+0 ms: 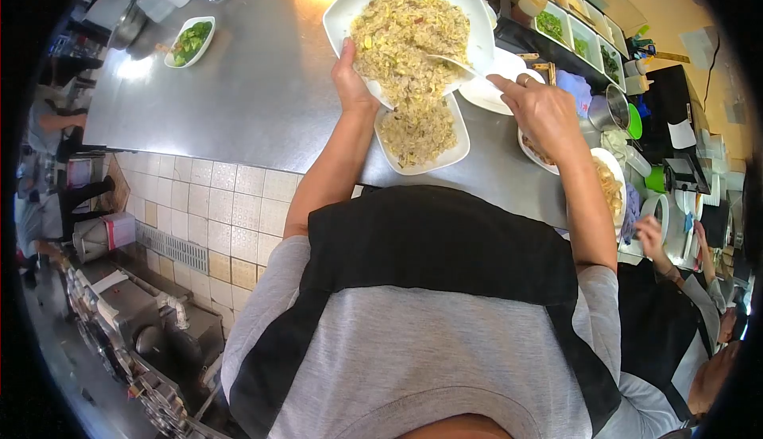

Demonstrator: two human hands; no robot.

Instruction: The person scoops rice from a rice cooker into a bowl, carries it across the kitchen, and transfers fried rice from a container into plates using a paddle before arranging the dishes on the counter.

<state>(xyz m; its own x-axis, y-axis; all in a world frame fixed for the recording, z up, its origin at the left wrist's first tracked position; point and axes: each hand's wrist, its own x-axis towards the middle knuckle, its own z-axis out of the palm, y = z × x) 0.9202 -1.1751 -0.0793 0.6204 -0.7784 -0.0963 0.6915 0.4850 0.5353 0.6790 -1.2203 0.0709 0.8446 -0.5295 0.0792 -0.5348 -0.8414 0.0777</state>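
Fingers [506, 89] closed, our right hand [548, 117] grips the spoon [457, 63].
Our left hand [352, 85], fingers hidden, clasps the large bowl [479, 21], tilted apparently so rice [409, 33] meets the small bowl [433, 166].

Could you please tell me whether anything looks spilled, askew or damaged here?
Nothing stands out as spilled or damaged. The large white bowl is tipped, but deliberately so, it seems: the left hand holds it over the smaller white squarish bowl, yellowish rice bridging both.

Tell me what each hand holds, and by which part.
The left hand holds the large white bowl by its edge; the right hand holds the spoon by its handle.
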